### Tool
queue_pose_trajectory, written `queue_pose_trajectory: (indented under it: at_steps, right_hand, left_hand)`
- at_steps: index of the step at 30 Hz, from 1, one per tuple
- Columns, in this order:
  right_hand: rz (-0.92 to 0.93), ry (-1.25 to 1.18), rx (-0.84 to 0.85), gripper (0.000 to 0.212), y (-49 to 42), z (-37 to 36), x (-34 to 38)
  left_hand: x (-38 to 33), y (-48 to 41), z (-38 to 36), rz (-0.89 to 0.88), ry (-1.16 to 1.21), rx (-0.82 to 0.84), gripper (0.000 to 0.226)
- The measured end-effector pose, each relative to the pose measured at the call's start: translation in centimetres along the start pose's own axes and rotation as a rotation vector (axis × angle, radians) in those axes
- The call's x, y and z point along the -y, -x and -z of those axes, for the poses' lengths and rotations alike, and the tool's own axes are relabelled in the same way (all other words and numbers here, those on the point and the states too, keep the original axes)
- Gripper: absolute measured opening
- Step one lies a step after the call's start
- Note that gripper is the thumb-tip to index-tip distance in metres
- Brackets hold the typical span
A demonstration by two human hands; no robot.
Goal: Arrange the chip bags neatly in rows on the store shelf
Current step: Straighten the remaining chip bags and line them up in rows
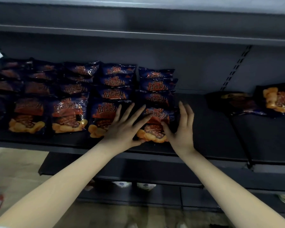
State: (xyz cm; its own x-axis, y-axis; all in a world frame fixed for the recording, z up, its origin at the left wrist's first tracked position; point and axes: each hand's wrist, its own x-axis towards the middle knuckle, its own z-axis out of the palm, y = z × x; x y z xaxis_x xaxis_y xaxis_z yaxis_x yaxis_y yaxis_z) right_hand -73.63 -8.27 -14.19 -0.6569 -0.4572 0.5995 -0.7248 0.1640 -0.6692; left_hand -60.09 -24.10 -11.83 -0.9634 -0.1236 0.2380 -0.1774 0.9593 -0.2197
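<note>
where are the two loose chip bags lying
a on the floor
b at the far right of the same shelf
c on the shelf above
b: the loose bags lie at the far right of the shelf, apart from the rows.

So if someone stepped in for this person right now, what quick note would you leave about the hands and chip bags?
Left hand: open, fingers spread, resting on the last two columns' front bags.
Right hand: open, fingers straight along the right edge of the last front bag, thumb on its face.
Done: overlapping columns of bags fill the shelf's left part.
Left: square up that front bag, then bring in the near loose bag and far loose bag lying to the right.
</note>
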Motion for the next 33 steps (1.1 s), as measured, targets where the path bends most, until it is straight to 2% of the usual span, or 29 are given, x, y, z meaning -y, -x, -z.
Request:
queue_pose_trajectory:
  at_steps: [3,6,8,10,16,25,33]
  right_hand:
    - [0.116,0.116,0.038,0.063,0.5,1.0,-0.7]
    - [0.256,0.365,0.228,0.057,1.4,1.7,-1.2]
    - [0.216,0.46,0.345,0.059,2.1,1.8,-1.3]
    - [0.175,0.497,0.384,0.061,2.3,1.8,-1.3]
    - [0.084,0.507,0.439,0.063,2.0,1.8,-0.7]
    - [0.03,0.567,0.575,0.07,1.6,1.8,0.1]
    - [0.067,0.455,0.49,0.069,1.4,3.0,0.4]
  left_hand:
    - [0.2,-0.1,-0.4,0.001,0.013,-0.016,0.098]
    - [0.4,-0.2,-0.7,-0.006,0.025,-0.03,0.099]
    - [0.5,-0.2,-0.9,-0.014,0.033,-0.035,0.1]
    - [0.5,-0.3,-1.0,-0.017,0.04,-0.032,0.102]
    - [0.5,-0.5,-1.1,-0.014,0.036,-0.017,0.105]
    - [-0.1,-0.4,0.1,0.022,0.015,0.106,0.1]
    - [-0.9,-1.5,3.0,-0.03,0.053,-0.031,0.095]
